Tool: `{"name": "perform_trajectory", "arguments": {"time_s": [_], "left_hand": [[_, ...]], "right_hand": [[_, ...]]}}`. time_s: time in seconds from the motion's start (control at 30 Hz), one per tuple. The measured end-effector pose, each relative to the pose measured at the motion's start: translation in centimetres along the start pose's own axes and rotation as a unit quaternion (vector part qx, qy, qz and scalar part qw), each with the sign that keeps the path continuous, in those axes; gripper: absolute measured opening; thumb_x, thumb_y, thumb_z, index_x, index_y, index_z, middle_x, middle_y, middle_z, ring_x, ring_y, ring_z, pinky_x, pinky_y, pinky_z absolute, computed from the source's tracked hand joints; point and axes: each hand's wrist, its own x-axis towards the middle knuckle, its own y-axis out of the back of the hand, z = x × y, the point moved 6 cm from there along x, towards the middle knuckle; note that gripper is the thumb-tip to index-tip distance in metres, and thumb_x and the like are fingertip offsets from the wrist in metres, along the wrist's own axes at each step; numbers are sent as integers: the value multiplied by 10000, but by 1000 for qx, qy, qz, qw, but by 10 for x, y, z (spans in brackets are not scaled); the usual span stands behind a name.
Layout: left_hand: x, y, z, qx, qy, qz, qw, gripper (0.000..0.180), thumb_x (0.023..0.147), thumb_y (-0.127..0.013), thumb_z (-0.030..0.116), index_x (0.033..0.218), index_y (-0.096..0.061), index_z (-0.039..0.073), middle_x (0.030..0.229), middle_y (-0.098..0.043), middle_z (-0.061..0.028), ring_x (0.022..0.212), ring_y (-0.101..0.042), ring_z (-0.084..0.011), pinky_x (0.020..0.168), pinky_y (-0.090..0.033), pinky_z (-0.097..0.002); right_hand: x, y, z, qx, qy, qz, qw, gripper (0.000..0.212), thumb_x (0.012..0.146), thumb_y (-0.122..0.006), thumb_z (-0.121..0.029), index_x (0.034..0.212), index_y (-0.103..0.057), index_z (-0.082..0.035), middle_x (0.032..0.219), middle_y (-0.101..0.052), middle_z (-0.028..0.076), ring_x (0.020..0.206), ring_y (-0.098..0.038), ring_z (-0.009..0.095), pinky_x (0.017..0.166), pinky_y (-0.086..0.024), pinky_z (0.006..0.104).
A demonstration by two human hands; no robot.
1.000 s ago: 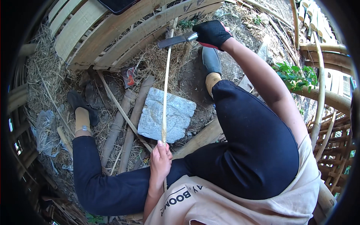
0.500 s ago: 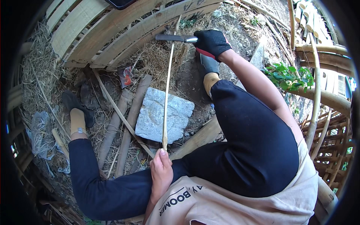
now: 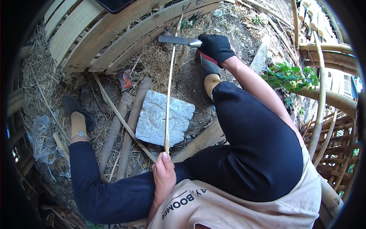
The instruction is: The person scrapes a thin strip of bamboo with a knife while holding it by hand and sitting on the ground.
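Observation:
My bare left hand (image 3: pixel 164 170) rests by my thigh, closed on the near end of a long, thin bamboo strip (image 3: pixel 169 97). The strip runs away from me over a flat grey stone block (image 3: pixel 179 119) to the slatted wood at the far side. My right hand (image 3: pixel 215 48), in a black and red glove, grips the metal-looking handle of a knife (image 3: pixel 174 39) beside my right shoe. The knife's broad dark blade points left and lies across the far part of the strip. The fingers of the right hand are partly hidden by the glove's back.
A slatted bamboo panel (image 3: pixel 108 36) bounds the far left, with a dark device (image 3: pixel 116 4) at its top. Bamboo poles (image 3: pixel 133 121) lie left of the stone. Clear plastic (image 3: pixel 42 139) and straw litter the ground. A leafy plant (image 3: pixel 291 77) grows at right.
The knife blade tilts slightly more, its handle end a little lower in view. The whole view has shifted a little; my left hand keeps its hold on the strip.

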Motion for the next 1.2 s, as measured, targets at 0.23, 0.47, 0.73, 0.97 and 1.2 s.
{"name": "perform_trajectory", "arguments": {"time_s": [0.23,0.47,0.73,0.97,1.2], "left_hand": [[-9,-4,-11,-88,68,-14,994,433,1104,-370,295,820,-504,-3,570,-503,-97,494,-536,-202,501,-420,-365],[-7,-12,-8,-172,113,-69,976,438,1113,-338,391,847,-471,70,592,-429,17,474,-391,-54,426,-318,-241],[-5,-11,-4,-163,113,-58,978,434,1115,-359,322,839,-507,22,574,-451,-7,488,-433,-80,454,-347,-277],[-5,-11,-2,-105,80,-39,990,438,1105,-375,304,823,-503,-5,572,-489,-67,501,-486,-152,499,-401,-338],[-8,-14,2,-114,78,-41,990,408,1102,-394,289,811,-485,17,573,-480,-47,502,-487,-126,490,-396,-321]], "right_hand": [[3,-6,5,50,-69,-8,996,217,802,-678,-314,962,-737,-180,883,-734,124,828,-719,347,736,-574,446],[-2,7,18,69,-87,39,993,242,800,-765,-295,1009,-736,-176,876,-729,122,823,-714,333,707,-566,412],[-17,6,29,108,-150,10,983,255,855,-680,-341,1053,-738,-190,912,-737,138,859,-713,350,762,-562,456],[-14,1,11,112,-115,-18,987,304,833,-676,-364,1073,-741,-189,938,-736,157,904,-707,361,809,-561,450],[-15,-1,18,134,-133,-5,982,290,848,-684,-376,1038,-738,-163,919,-733,156,887,-705,370,789,-556,450]]}}
